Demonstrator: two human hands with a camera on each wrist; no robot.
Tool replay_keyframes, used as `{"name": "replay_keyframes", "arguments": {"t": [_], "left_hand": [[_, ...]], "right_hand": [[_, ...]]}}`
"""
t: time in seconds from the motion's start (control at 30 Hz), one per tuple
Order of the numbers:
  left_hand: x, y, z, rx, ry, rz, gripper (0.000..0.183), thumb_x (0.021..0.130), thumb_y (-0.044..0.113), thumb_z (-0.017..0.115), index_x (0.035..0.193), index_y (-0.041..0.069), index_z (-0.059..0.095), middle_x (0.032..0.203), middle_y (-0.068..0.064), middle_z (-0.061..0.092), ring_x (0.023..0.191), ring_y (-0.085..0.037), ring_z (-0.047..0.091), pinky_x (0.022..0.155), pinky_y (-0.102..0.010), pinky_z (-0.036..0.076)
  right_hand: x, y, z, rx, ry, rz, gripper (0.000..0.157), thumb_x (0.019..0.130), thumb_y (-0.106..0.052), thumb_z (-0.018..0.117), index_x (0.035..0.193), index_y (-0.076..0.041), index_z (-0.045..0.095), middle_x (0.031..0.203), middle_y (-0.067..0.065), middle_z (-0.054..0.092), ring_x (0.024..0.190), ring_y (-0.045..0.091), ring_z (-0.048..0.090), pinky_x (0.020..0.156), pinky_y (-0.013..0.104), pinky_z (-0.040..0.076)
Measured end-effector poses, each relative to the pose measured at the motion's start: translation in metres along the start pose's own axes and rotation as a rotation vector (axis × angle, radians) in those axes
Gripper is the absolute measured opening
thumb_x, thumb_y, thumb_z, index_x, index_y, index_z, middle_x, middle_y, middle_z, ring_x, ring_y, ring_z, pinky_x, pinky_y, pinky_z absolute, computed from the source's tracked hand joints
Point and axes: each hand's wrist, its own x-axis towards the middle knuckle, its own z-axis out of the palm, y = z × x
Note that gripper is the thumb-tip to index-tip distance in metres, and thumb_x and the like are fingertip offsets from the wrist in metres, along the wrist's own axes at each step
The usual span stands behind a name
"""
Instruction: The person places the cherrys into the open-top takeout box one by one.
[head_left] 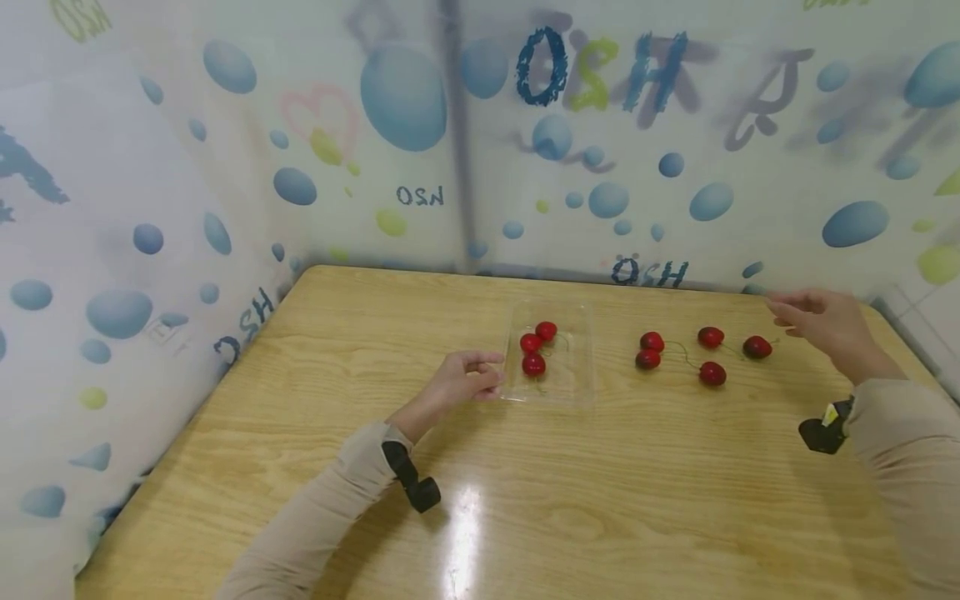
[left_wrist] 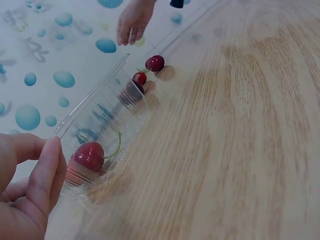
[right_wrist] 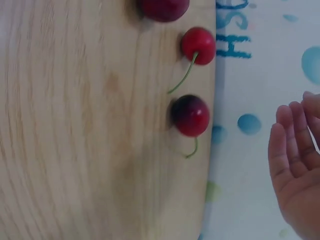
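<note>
A clear plastic box (head_left: 577, 385) stands on the table with three red cherries (head_left: 534, 365) inside. My left hand (head_left: 468, 377) pinches the left rim of the box between thumb and fingers; in the left wrist view a cherry (left_wrist: 90, 156) with a green stem shows through the wall. Right of the box lie several loose cherries (head_left: 712, 373) with thin stems. My right hand (head_left: 821, 321) hovers beyond the rightmost cherry (head_left: 757, 347), apart from it. In the right wrist view the fingers (right_wrist: 280, 150) are loosely bent, and nothing shows in the hand.
The wooden table (head_left: 630, 500) ends at a back edge against a printed white curtain (head_left: 525, 167) with blue drops, which also runs along the left side. Black wrist cameras (head_left: 423, 493) hang from both sleeves.
</note>
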Motion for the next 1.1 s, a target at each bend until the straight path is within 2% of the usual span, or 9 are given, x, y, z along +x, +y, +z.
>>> {"name": "replay_keyframes", "arguments": {"t": [0.07, 0.23, 0.37, 0.47, 0.53, 0.73, 0.87, 0.97, 1.1], "left_hand": [[0.004, -0.005, -0.001, -0.004, 0.002, 0.004, 0.039, 0.084, -0.001, 0.057, 0.121, -0.008, 0.046, 0.086, -0.01, 0.053, 0.068, -0.012, 0.059, 0.071, -0.029, 0.054], [0.01, -0.013, -0.002, -0.01, 0.013, 0.01, 0.038, 0.084, 0.0, 0.058, 0.12, -0.005, 0.049, 0.086, -0.01, 0.053, 0.069, -0.014, 0.059, 0.069, -0.028, 0.054], [0.01, -0.014, -0.002, -0.005, 0.015, 0.02, 0.036, 0.084, 0.0, 0.057, 0.119, -0.005, 0.05, 0.086, -0.011, 0.054, 0.069, -0.015, 0.06, 0.069, -0.027, 0.054], [0.011, -0.014, -0.002, -0.002, 0.021, 0.017, 0.034, 0.084, 0.0, 0.057, 0.117, -0.004, 0.051, 0.086, -0.011, 0.054, 0.069, -0.015, 0.06, 0.069, -0.028, 0.054], [0.01, -0.013, -0.002, -0.001, 0.033, 0.007, 0.034, 0.084, 0.0, 0.058, 0.117, -0.003, 0.052, 0.086, -0.011, 0.054, 0.069, -0.015, 0.06, 0.069, -0.029, 0.054], [0.011, -0.012, -0.002, 0.009, 0.047, 0.003, 0.033, 0.084, 0.001, 0.058, 0.116, -0.003, 0.052, 0.087, -0.012, 0.055, 0.069, -0.014, 0.06, 0.068, -0.027, 0.054], [0.012, -0.012, -0.001, 0.019, 0.049, -0.005, 0.033, 0.084, 0.001, 0.058, 0.116, -0.002, 0.053, 0.086, -0.011, 0.055, 0.068, -0.014, 0.06, 0.067, -0.027, 0.054], [0.012, -0.013, -0.001, 0.021, 0.046, -0.011, 0.033, 0.083, 0.001, 0.059, 0.116, -0.002, 0.053, 0.086, -0.011, 0.055, 0.068, -0.014, 0.06, 0.067, -0.027, 0.054], [0.012, -0.012, -0.001, 0.014, 0.038, -0.007, 0.034, 0.083, 0.0, 0.059, 0.117, -0.002, 0.052, 0.086, -0.012, 0.054, 0.067, -0.015, 0.06, 0.067, -0.027, 0.054]], "right_hand": [[0.002, 0.009, -0.003, -0.002, -0.025, -0.005, 0.036, 0.087, -0.031, 0.055, 0.107, -0.001, 0.058, 0.079, -0.016, 0.057, 0.069, -0.002, 0.055, 0.058, 0.016, 0.051], [-0.003, 0.013, -0.003, 0.017, -0.093, -0.065, 0.007, 0.09, -0.024, 0.052, 0.09, -0.027, 0.059, 0.079, -0.024, 0.054, 0.07, -0.006, 0.053, 0.06, 0.015, 0.051], [-0.007, 0.014, -0.001, -0.011, -0.09, -0.061, 0.017, 0.091, -0.02, 0.05, 0.085, -0.035, 0.054, 0.077, -0.028, 0.052, 0.07, -0.009, 0.052, 0.059, 0.014, 0.05], [-0.007, 0.016, 0.001, -0.068, -0.08, -0.046, 0.007, 0.09, -0.02, 0.05, 0.092, -0.025, 0.056, 0.077, -0.029, 0.05, 0.068, -0.011, 0.05, 0.059, 0.015, 0.05], [-0.007, 0.018, 0.002, -0.103, -0.08, -0.035, 0.014, 0.09, -0.02, 0.051, 0.1, -0.011, 0.057, 0.077, -0.028, 0.049, 0.067, -0.012, 0.049, 0.059, 0.016, 0.051], [-0.005, 0.028, 0.002, -0.184, -0.067, -0.003, 0.029, 0.089, -0.019, 0.052, 0.106, 0.006, 0.054, 0.079, -0.022, 0.051, 0.065, -0.011, 0.05, 0.058, 0.02, 0.052], [-0.005, 0.032, 0.003, -0.248, -0.065, 0.002, 0.041, 0.09, -0.018, 0.05, 0.113, 0.015, 0.048, 0.085, 0.011, 0.064, 0.062, -0.007, 0.052, 0.056, 0.021, 0.051], [-0.004, 0.036, 0.003, -0.282, -0.077, 0.008, 0.042, 0.09, -0.018, 0.049, 0.114, 0.017, 0.046, 0.1, 0.031, 0.056, 0.061, -0.004, 0.053, 0.057, 0.025, 0.052], [-0.001, 0.041, 0.003, -0.323, -0.08, 0.009, 0.041, 0.089, -0.018, 0.05, 0.112, 0.016, 0.048, 0.101, 0.032, 0.055, 0.062, -0.001, 0.053, 0.057, 0.026, 0.052]]}}
